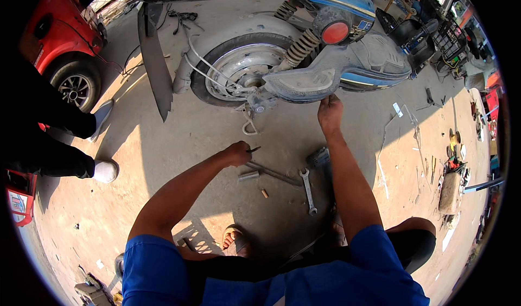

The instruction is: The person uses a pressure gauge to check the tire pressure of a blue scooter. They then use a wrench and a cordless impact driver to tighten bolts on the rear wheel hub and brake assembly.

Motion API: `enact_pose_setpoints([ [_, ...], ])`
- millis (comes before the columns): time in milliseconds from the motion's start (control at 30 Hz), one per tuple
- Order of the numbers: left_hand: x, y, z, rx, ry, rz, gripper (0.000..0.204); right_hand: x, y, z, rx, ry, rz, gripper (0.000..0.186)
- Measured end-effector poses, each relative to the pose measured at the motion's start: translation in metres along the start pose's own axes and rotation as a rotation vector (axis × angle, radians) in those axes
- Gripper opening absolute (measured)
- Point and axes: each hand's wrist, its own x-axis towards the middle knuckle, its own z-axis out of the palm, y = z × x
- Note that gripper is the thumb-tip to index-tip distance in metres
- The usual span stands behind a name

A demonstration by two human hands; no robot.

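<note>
A dusty blue scooter (pixel 374 77) stands in front of me, its rear wheel (pixel 239 67) and coil spring (pixel 303 46) exposed. My right hand (pixel 330 115) reaches up to the lower edge of its grey side cover (pixel 304 81). The fingers there are pinched together, and whatever they grip is hidden. Lower down on the left, my left hand (pixel 236 153) is closed around a small dark, pointed piece (pixel 253 150). Beneath it on the ground lie a metal bar (pixel 277 174), a short metal cylinder (pixel 248 176) and a double-ended wrench (pixel 308 191).
A copper-coloured small cylinder (pixel 265 193) and a dark boxy object (pixel 319 157) lie near my feet. At left, a person's white shoe (pixel 105 171) stands near a red vehicle (pixel 54 34). Thin wires (pixel 383 159), tools and a block (pixel 450 193) are scattered at right.
</note>
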Motion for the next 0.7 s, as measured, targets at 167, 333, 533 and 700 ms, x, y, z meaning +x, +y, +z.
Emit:
enact_pose_setpoints([
  [167,0.008,-0.003,-0.002,-0.002,-0.041,-0.028,0.021,0.017,0.004,0.021,0.291,0.069,-0.069,0.021],
  [333,0.014,0.003,0.001,0.006,-0.042,0.033,0.021,0.03,0.029,0.017,0.105,-0.047,-0.252,0.032],
  [533,0.032,0.012,0.014,0.069,-0.092,0.078,0.02,0.038,0.053,0.022,0.31,-0.091,-0.011,0.037],
  [700,0.031,0.007,0.015,0.071,-0.062,0.074,0.022,0.024,0.014,0.041,1.044,0.179,0.223,0.033],
])
